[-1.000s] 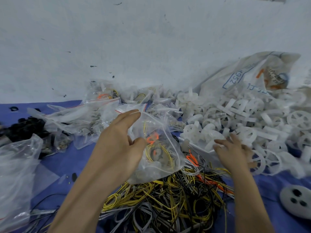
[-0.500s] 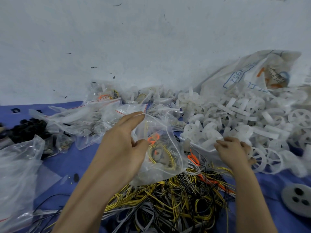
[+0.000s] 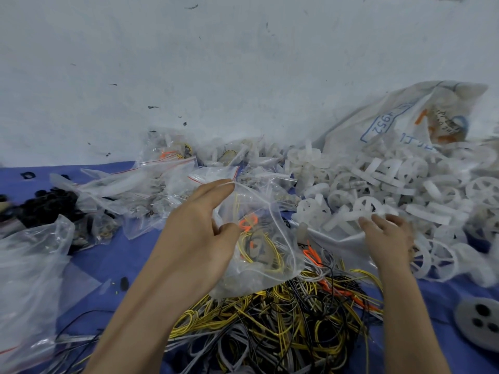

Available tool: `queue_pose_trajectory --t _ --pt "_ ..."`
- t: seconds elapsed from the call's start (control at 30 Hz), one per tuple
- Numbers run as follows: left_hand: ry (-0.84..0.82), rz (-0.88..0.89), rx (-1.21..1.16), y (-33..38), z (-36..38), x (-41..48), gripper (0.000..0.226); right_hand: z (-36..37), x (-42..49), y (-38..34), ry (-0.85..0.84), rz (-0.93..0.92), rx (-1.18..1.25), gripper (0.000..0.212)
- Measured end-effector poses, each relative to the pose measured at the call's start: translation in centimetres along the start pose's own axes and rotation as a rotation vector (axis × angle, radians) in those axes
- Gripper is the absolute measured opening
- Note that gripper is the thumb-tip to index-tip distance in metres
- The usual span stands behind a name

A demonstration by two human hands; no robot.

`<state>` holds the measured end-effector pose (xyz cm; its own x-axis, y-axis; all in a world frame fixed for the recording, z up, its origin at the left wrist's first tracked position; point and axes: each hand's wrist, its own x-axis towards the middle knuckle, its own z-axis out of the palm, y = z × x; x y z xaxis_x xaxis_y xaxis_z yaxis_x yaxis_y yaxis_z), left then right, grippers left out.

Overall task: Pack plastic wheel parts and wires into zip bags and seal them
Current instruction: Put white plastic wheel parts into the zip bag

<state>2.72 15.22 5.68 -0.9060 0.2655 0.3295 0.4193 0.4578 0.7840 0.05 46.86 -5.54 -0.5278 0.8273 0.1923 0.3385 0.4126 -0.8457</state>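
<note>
My left hand holds a clear zip bag by its open mouth, thumb on one side and fingers on the rim. Inside the bag lie yellow and orange wires and a white part. My right hand reaches into the heap of white plastic wheel parts, its fingers spread over a white piece; whether it grips one I cannot tell. A tangle of yellow, black, white and orange wires lies under the bag at the front centre.
Filled zip bags are piled at the back left beside black parts. A large printed sack leans on the white wall. A grey disc lies at the right, a big clear bag at the left, all on blue cloth.
My right hand curled over a wheel part and now spreads its fingers again at the edge of the heap. My left hand keeps the bag open and has barely moved.
</note>
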Motion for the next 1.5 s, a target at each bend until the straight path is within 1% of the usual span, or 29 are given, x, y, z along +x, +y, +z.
queue_pose_trajectory --t 0.13,0.27,0.5,0.6,0.73,0.87,1.0,1.07,1.17,1.2,1.23,1.27,1.3,1.33,1.37,1.4,1.43,1.47,1.5 --pt "-0.003 -0.008 -0.006 0.0 -0.1 0.0 0.056 -0.1 0.3 0.1 -0.006 -0.012 0.014 0.049" --pt "0.000 -0.002 -0.008 -0.1 -0.2 -0.1 0.056 0.0 0.5 0.1 -0.024 0.001 -0.080 0.053" --pt "0.011 -0.003 -0.009 -0.4 -0.4 0.1 0.055 -0.2 0.7 -0.2 -0.120 0.023 -0.234 0.058" --pt "0.006 0.012 -0.009 -0.3 -0.3 0.0 0.056 -0.2 0.9 -0.2 -0.141 0.026 -0.202 0.060" --pt "0.000 0.005 -0.033 -0.3 -0.2 0.0 0.056 -0.6 0.6 -0.9 -0.112 0.047 -0.044 0.064" --pt "-0.016 0.005 -0.057 -0.2 0.1 0.1 0.056 -1.2 -0.2 -2.8 -0.044 -0.068 0.116 0.065" --pt "-0.010 0.013 -0.080 -0.3 0.3 0.1 0.056 -2.2 -1.9 -5.6 -0.025 -0.168 0.407 0.062" --pt "-0.011 0.013 -0.091 -0.3 0.5 0.2 0.055 -2.7 -3.0 -7.4 0.009 -0.200 0.538 0.049" --pt "-0.010 0.017 -0.122 -0.3 0.7 0.1 0.054 -3.2 -5.5 -10.4 -0.003 -0.183 0.908 0.014" --pt "-0.009 0.017 -0.130 -0.3 0.7 0.1 0.054 -3.5 -6.4 -11.3 -0.030 -0.166 1.019 0.006" --pt "-0.008 0.016 -0.140 -0.2 0.8 0.1 0.054 -3.8 -7.2 -12.1 -0.084 -0.145 1.131 0.008" --pt "-0.004 0.014 -0.153 -0.2 0.8 0.1 0.054 -4.1 -7.8 -12.7 -0.174 -0.116 1.240 0.011" --pt "0.004 0.010 -0.168 -0.2 0.8 0.2 0.054 -4.4 -8.3 -13.1 -0.307 -0.086 1.335 0.012" --pt "0.012 0.006 -0.184 -0.2 0.8 0.2 0.055 -4.7 -8.7 -13.5 -0.465 -0.053 1.403 0.019" --pt "0.020 0.002 -0.198 -0.2 0.9 0.3 0.055 -4.8 -9.1 -13.8 -0.628 -0.026 1.444 0.033" --pt "0.026 -0.003 -0.210 -0.2 0.9 0.3 0.055 -4.8 -9.5 -13.9 -0.779 0.001 1.446 0.044" --pt "0.029 -0.003 -0.217 -0.2 0.9 0.3 0.055 -4.7 -9.9 -14.0 -0.900 0.007 1.409 0.049" --pt "0.029 0.000 -0.220 -0.2 0.8 0.3 0.054 -4.4 -10.3 -14.1 -0.993 -0.012 1.346 0.046" --pt "0.021 0.003 -0.219 -0.2 0.8 0.4 0.054 -4.0 -10.5 -14.1 -1.053 -0.037 1.283 0.040"
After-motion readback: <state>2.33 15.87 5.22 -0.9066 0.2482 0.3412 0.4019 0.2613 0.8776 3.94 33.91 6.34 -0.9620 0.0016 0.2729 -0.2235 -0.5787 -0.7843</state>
